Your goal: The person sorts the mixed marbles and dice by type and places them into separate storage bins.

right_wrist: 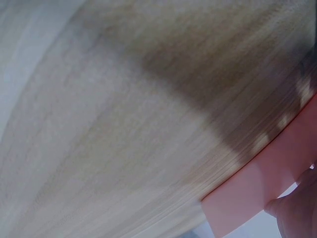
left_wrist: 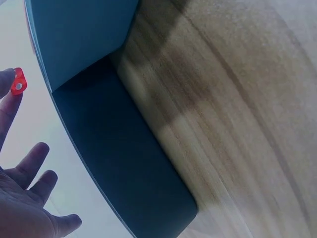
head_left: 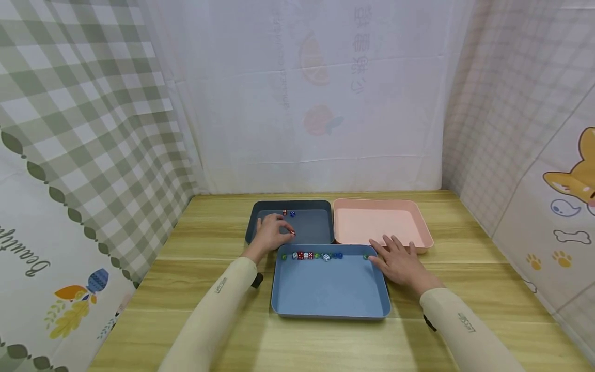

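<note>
Dark tray (head_left: pixel 321 230): held a red die (head_left: pixel 284 212) and a blue die (head_left: pixel 292 213) near its far wall.
Blue tray (head_left: pixel 325 294): row of dice (head_left: pixel 316 256) lay along its far wall.
Pink tray (head_left: pixel 372 222): sat just beside the dark tray on the bench (head_left: pixel 209 232).
Left hand (head_left: pixel 271 232): over the dark tray, pinched a red die (left_wrist: pixel 18 83) at its fingertips.
Right hand (head_left: pixel 400 261): fingers spread flat, rested between the blue and pink trays.

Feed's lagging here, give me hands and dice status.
Left hand pinches red die over dark tray. Right hand flat, empty, beside blue tray. Nothing blocking.
</note>
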The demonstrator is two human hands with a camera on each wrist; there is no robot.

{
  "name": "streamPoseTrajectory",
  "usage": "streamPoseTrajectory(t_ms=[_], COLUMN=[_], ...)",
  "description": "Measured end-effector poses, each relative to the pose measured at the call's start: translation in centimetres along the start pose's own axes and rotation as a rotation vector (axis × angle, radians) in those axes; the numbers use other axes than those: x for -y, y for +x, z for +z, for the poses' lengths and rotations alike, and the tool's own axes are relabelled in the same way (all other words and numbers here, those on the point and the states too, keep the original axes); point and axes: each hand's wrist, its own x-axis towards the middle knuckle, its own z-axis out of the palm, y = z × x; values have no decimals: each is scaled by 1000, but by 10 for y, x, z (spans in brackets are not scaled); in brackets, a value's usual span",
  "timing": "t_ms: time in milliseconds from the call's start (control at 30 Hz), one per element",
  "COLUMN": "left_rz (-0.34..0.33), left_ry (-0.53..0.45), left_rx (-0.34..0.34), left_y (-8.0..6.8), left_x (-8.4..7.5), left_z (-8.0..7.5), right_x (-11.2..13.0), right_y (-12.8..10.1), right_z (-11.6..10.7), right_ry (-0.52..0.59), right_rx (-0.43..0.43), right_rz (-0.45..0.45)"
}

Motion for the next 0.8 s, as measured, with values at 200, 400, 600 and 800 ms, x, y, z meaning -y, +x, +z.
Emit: streamPoseTrajectory(t_ms=[200,400,600,800], left_rz=[-21,-43,-52,-70], left_ry=[-21,-25,-19,-16], left_rx=[10,4,-23,-27], left_y=[4,9,16,20], left_x=[0,0,-1,0], left_z=[-1,-2,0,-1], right_x=[0,1,2,2], right_y=[-1,0,0,-1], right_z=[0,0,0,-1], right_ry=[3,0,-9,-9], right_rx=[0,-6,-4,-4], right_rz=[-1,-5,-3,-3])
